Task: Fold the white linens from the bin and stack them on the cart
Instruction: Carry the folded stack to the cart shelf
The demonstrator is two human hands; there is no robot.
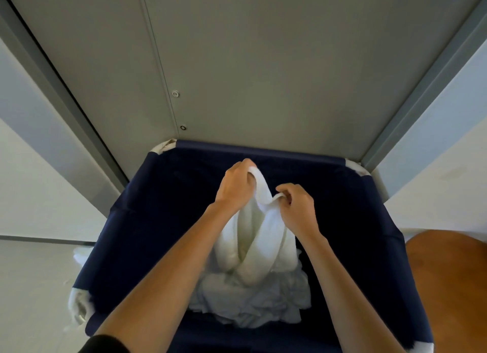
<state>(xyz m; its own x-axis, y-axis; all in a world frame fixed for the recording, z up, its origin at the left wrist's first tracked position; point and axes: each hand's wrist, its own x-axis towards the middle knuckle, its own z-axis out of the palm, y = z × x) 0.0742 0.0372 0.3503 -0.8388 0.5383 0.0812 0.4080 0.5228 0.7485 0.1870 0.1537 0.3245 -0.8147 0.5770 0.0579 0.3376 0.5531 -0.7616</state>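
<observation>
Fingers (241, 166) of the left hand (235, 188) and right hand (299, 206) pinch the white linen (259, 236) at centre frame above the navy bin (147, 220), and its twisted tail, reaching the pile (250, 302) below, may drag others out.

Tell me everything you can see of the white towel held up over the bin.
The white towel looks like thick, soft, off-white terry cloth and is not folded. It hangs in two bunched lengths that cross lower down, inside the navy fabric bin. The left hand grips one top end, the higher one, and the right hand pinches the other. Between them the edge sags in a short curve. Its lower part rests on the crumpled pile of white linens.
</observation>
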